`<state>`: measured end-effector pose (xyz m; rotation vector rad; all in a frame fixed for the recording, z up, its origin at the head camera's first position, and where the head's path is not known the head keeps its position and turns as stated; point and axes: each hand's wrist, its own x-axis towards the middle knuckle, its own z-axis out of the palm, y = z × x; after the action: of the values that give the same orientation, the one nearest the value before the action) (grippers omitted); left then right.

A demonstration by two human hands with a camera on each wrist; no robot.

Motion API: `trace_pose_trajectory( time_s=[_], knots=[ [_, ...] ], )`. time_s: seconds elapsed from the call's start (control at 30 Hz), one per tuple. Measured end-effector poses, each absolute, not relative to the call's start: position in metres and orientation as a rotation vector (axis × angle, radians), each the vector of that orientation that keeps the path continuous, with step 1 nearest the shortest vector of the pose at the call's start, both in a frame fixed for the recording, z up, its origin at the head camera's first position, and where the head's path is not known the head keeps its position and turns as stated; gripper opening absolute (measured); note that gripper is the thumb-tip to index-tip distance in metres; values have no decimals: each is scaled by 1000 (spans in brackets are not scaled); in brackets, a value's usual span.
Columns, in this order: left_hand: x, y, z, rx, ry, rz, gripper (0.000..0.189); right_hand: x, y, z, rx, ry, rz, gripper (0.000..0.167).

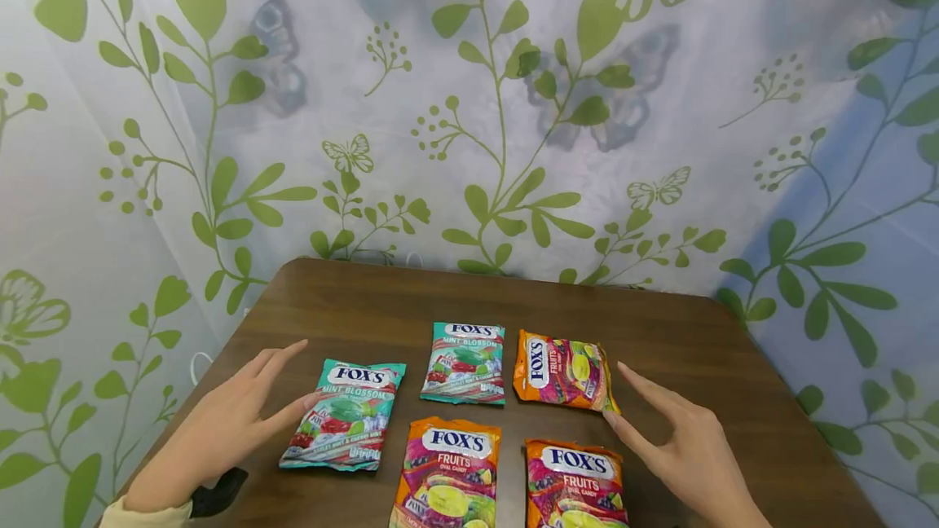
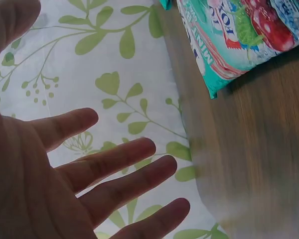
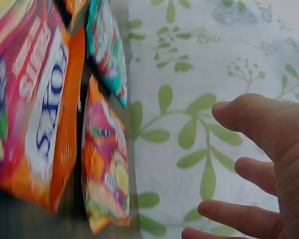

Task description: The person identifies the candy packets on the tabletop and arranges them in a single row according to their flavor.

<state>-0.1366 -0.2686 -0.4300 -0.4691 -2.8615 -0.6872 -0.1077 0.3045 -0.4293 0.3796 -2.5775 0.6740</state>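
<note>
My left hand (image 1: pixel 233 418) hovers with spread fingers beside a teal mint blossom candy bag (image 1: pixel 343 418) at the left. In the left wrist view its fingers (image 2: pixel 124 191) are apart and hold nothing. Over the right side, my right hand (image 1: pixel 685 446) has its fingers extended near a sideways orange fruits candy bag (image 1: pixel 565 371); whether a fingertip touches it I cannot tell. A second teal bag (image 1: pixel 464 363) lies at the back middle. Two more orange fruits bags, one at the front middle (image 1: pixel 446 475) and one to its right (image 1: pixel 575 483), are cut off by the frame's bottom.
All the bags lie flat on a brown wooden table (image 1: pixel 352 292) with rounded back corners. A white curtain (image 1: pixel 411 145) with green leaves and butterflies hangs behind and around it. A dark wristband (image 1: pixel 218 494) sits on the left wrist.
</note>
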Motion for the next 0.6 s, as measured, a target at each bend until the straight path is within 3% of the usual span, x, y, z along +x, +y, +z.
trace_pose_trajectory(
  time_s=[0.27, 0.6],
  knots=[
    [-136, -266, -429, -459, -2921, -763, 71, -118, 273, -428, 389, -2546, 995, 61],
    [-140, -268, -432, -578, -2905, -964, 69, -130, 234, -415, 509, -2675, 1420, 62]
  ],
)
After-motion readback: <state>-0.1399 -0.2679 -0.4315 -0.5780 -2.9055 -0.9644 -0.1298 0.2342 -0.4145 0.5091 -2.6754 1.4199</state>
